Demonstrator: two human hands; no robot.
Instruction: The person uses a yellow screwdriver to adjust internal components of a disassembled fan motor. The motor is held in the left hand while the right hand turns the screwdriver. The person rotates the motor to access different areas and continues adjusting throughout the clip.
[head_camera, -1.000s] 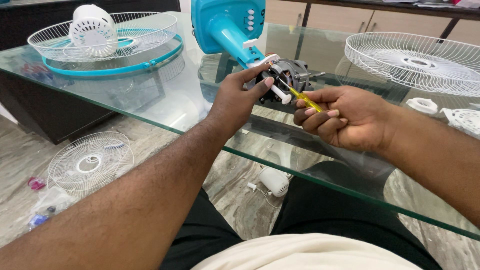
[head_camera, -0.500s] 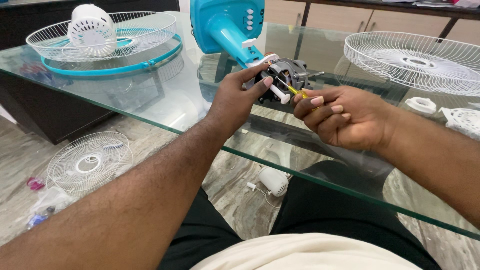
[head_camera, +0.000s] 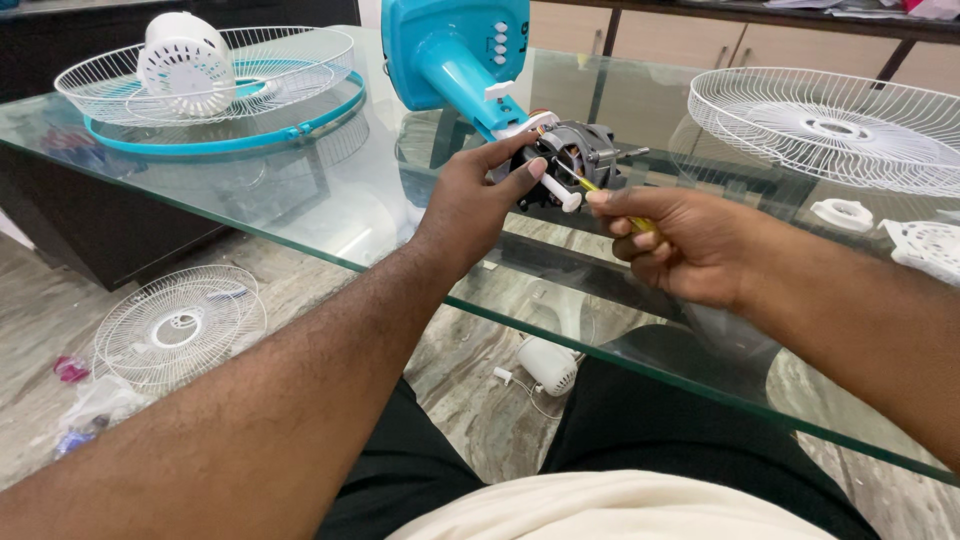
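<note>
Right now your left hand (head_camera: 478, 200) steadies the bare fan motor (head_camera: 578, 158) at the end of the blue fan stand (head_camera: 450, 50), lying on the glass tabletop (head_camera: 330, 200). Your right hand (head_camera: 690, 245) is closed around a yellow screwdriver (head_camera: 600, 192) whose tip meets the motor. Keep the blade square to the screw and brace the housing firmly. At far left, a white guard (head_camera: 300, 60) cradles the white motor cover (head_camera: 185, 62).
</note>
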